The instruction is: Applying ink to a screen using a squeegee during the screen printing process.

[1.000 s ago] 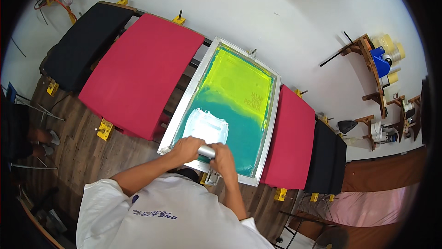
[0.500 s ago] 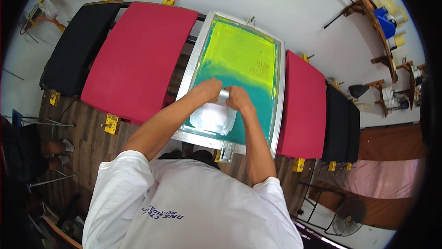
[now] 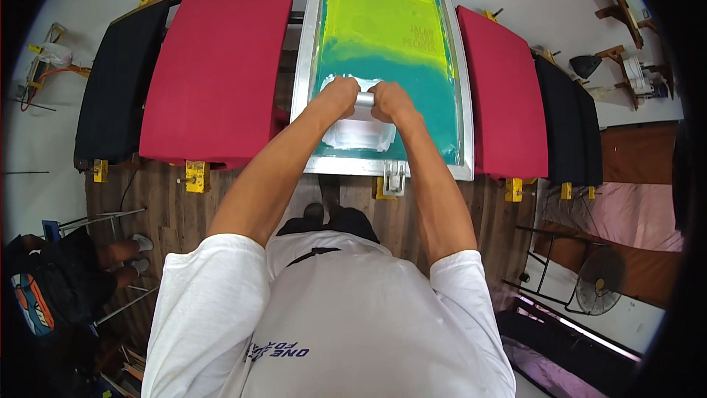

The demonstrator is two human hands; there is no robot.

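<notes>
Both my hands grip the silver handle of a squeegee (image 3: 364, 99) over a framed printing screen. My left hand (image 3: 339, 97) is closed round its left end, my right hand (image 3: 391, 101) round its right. The printing screen (image 3: 303, 59) has a metal frame, with yellow-green mesh at the far end and teal nearer me. White ink (image 3: 359, 137) lies on the teal area, around and on the near side of the squeegee. Small lettering shows at the mesh's far right. My hands hide the squeegee's ends, and its blade edge cannot be made out.
Red-covered boards (image 3: 221, 67) flank the screen, with black-covered boards (image 3: 121, 89) farther out. Yellow clamps (image 3: 195, 177) sit at the board ends. A metal hinge clamp (image 3: 394, 177) is at the screen's near edge. A fan (image 3: 599, 280) stands lower right; another person's legs (image 3: 121, 265) show at left.
My view has shifted, so the boards and screen sit higher in the picture. The squeegee is slightly nearer the screen's near edge, and white ink now shows on its far side too.
</notes>
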